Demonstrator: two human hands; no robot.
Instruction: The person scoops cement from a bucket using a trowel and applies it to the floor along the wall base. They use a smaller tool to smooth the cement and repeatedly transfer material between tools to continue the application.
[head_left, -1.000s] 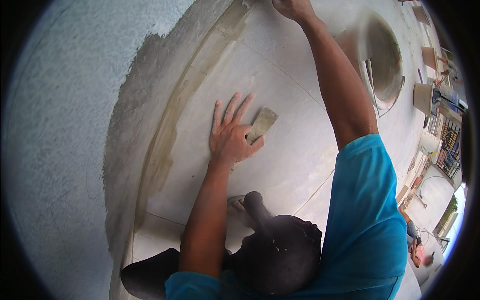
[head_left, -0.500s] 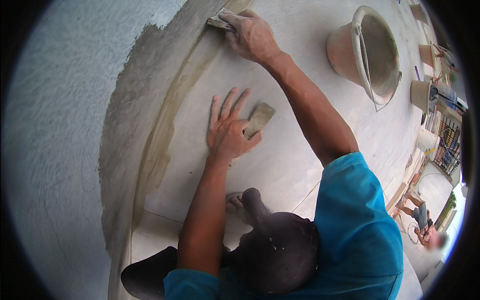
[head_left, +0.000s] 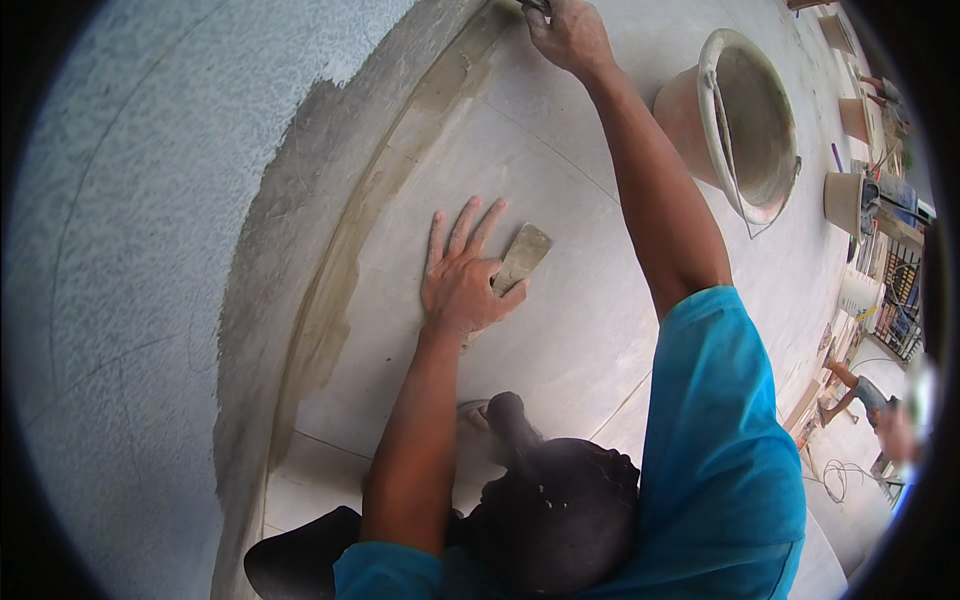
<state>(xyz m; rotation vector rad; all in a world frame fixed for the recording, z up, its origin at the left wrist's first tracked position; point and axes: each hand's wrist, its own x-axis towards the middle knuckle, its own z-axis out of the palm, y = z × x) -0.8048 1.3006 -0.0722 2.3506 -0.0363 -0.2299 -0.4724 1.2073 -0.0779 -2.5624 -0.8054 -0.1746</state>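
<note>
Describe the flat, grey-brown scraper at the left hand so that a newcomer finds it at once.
On the pale grey tiled floor, right of the smeared brownish strip, the bare left hand lies splayed. The flat, grey-brown scraper juts out beside its thumb. Unlike the large, round, pinkish bucket, it is thin and straight-edged.

Diffuse lt | R-edge glare | fisheye warp, dk rim | far-R prob. soft
</note>
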